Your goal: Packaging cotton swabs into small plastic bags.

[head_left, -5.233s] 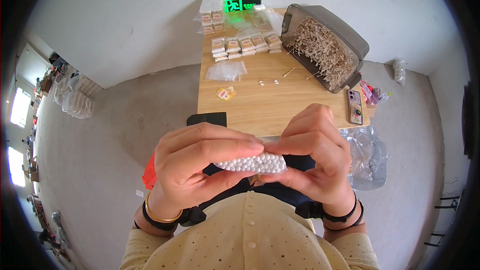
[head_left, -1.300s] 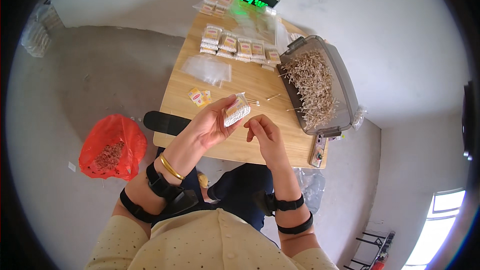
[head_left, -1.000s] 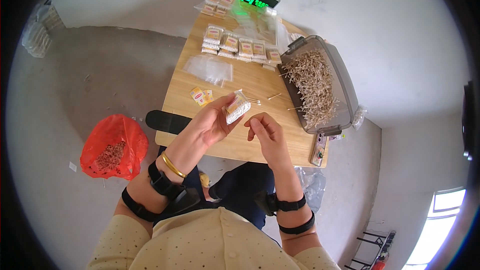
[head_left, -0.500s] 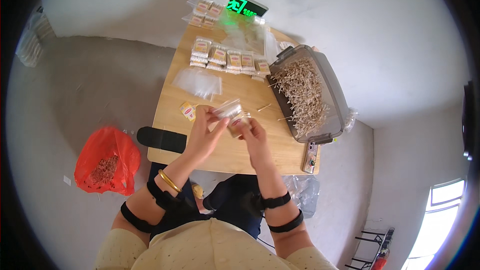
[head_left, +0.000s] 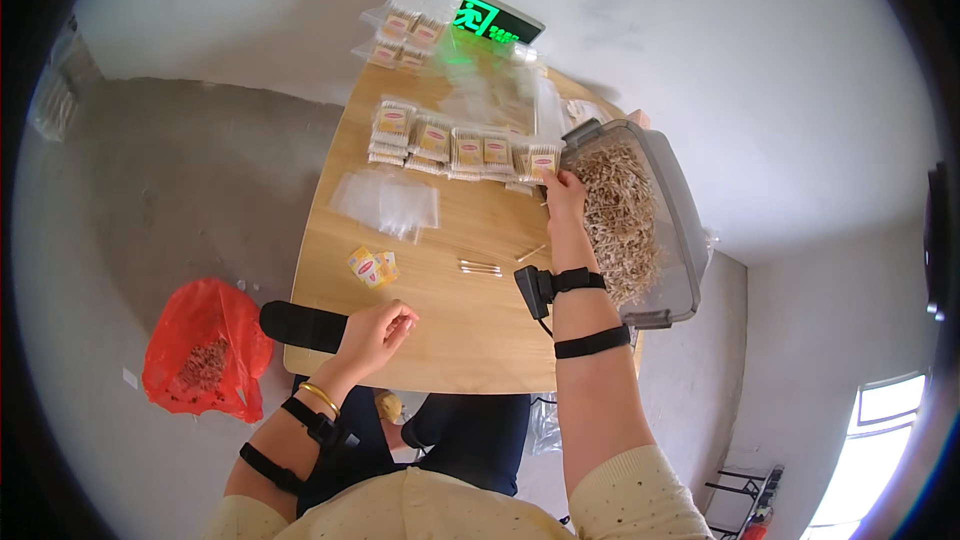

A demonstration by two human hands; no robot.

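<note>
My right hand (head_left: pixel 567 198) reaches to the far right of the table. Its fingers pinch the near edge of a small clear packet of cotton swabs (head_left: pixel 542 160) with a yellow card inside, at the right end of a row of such packets (head_left: pixel 432 140). Near the table's front edge, beside a flat black strip (head_left: pixel 304 326), my left hand (head_left: pixel 375 338) has its fingers curled together, with nothing visible in them. Between the hands lie a few loose swabs (head_left: pixel 480 268). Yellow-and-white cards (head_left: pixel 372 266) and a fan of clear bags (head_left: pixel 387 202) lie to the left.
A grey plastic bin (head_left: pixel 682 190) heaped with loose cotton swabs (head_left: pixel 622 220) stands along the table's right edge. More packets (head_left: pixel 408 32) and clear bags sit at the back, by a green lit sign (head_left: pixel 497 20). On the floor at left is a red plastic bag (head_left: pixel 208 325).
My right hand has carried the packet from the middle to the right end of the row. My left hand has let go and drawn back toward the front edge. Loose swabs now show mid-table.
</note>
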